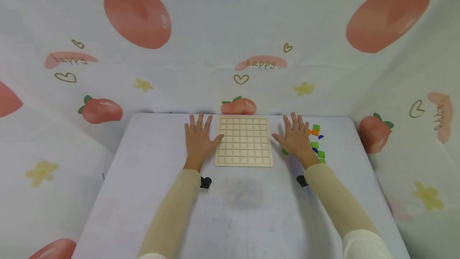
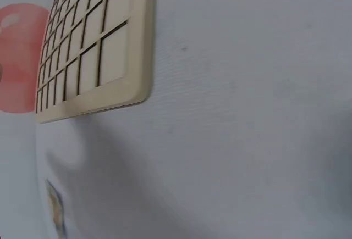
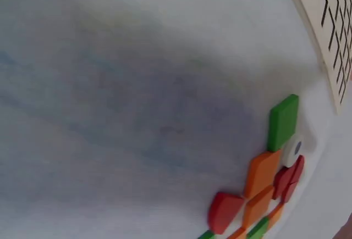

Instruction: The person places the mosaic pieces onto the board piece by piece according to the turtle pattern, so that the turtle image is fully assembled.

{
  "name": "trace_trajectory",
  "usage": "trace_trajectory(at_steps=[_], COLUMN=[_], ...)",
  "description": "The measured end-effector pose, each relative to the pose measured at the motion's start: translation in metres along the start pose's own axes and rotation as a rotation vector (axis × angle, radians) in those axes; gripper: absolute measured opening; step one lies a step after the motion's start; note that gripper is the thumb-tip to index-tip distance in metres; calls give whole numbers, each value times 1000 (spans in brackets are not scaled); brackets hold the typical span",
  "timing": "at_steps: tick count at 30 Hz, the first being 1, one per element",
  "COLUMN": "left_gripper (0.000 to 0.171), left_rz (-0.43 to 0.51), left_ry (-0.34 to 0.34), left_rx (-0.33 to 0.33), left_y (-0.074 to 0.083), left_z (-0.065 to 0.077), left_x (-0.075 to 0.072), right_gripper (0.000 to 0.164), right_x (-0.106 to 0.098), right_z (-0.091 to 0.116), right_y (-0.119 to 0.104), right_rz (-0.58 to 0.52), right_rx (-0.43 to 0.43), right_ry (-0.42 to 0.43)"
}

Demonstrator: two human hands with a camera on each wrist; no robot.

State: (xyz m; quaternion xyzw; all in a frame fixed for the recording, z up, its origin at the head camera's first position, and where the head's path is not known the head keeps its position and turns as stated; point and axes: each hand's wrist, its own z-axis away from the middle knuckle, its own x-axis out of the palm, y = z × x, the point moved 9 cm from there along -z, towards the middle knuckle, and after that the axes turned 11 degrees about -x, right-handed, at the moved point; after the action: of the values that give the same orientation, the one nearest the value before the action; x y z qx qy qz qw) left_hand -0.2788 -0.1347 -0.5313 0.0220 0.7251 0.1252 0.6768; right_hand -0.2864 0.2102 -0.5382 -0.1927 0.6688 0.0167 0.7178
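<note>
One squarish gridded board point(image 1: 243, 139) lies aligned with the far table edge point(image 1: 330, 117).

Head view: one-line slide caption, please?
Spread wide, the left hand and right hand flank a pale grid board; small colored blocks lie near the latter.

The head view is evenly lit; soft shadows are cast across the counter point(image 1: 230, 231). Both wrist views are dimly lit, slightly blurred.

Pale gridded board point(image 1: 243, 139) lying flat, green, orange, red and blue blocks point(image 3: 262, 174) to its right
</note>
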Motion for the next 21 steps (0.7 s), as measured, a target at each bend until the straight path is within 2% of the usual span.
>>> trace_trajectory(at_steps=[8,12,16,21], left_gripper=[87,85,84,83], left_rz=[47,91,146,166], left_ry=[-38,-42,-60,-101], left_rx=[-11,0,12,16], left_y=[-7,-9,-10,-14], left_z=[17,25,31,38], left_x=[21,28,34,41], right_gripper=[90,86,77,60], right_x=[11,15,18,20], right_z=[15,23,29,36], right_y=[19,24,28,32], right_rz=[-19,-44,-77,-155], right_rx=[52,46,34,55], right_ry=[10,42,81,135])
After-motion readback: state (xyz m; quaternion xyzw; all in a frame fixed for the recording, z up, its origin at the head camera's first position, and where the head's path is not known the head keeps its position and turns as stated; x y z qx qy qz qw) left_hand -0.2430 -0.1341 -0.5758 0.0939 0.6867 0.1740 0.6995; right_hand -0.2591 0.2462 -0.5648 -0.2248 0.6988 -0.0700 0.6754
